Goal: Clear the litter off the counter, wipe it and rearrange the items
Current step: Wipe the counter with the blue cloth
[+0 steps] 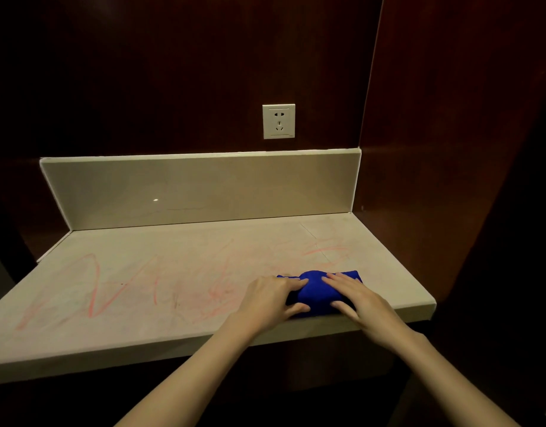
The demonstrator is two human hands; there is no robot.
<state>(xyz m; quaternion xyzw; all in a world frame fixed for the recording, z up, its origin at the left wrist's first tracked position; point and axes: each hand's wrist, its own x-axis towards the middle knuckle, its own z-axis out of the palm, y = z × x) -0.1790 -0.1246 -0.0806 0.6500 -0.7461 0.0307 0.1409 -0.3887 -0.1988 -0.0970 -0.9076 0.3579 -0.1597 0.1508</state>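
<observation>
On the right front part of the beige stone counter [161,306], I am watching a folded blue cloth [319,291] lying just inside the front edge. I am seeing both hands on it. My left hand [270,298] is lying over the cloth's left end, fingers stretched along the top and thumb reaching round its near side, so it is pressing and lightly gripping the cloth. My right hand [356,295] is lying flat on the right half, fingers straight and spread, pressing down without curling round the fabric. Pink scribble marks [102,291] are running across the counter to the left of the cloth and also behind it near the right end. Behind the counter a low backsplash [201,189] is standing, and above it a white wall socket [279,121] is sitting on dark wood panelling [142,72].
</observation>
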